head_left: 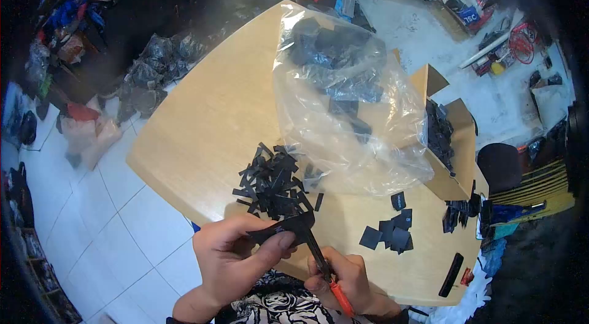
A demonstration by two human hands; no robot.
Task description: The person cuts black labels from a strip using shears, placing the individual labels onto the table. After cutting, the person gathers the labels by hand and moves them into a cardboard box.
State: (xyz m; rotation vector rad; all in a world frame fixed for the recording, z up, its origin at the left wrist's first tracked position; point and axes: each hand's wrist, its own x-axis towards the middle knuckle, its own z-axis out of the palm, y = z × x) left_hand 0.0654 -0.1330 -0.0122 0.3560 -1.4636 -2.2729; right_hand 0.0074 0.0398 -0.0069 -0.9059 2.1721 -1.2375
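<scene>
My left hand [239, 256] pinches a flat black strip [283, 228] between thumb and fingers, above the front of the table. In my right hand [346, 278] is a pair of scissors [318, 255] with dark blades and an orange-red handle. The blades point up and left and meet the strip's right end. Just beyond my left hand lies a loose pile of thin black offcuts [273, 180]. Several small black square labels [392, 233], some with pale marks, lie to the right of my right hand.
A large clear plastic bag [368, 158] with dark pieces inside covers the table's [208, 91] far middle. Right of it stands an open cardboard box [459, 134] of black pieces. A black bar-shaped object [451, 275] lies near the right edge. Bags and clutter cover parts of the floor.
</scene>
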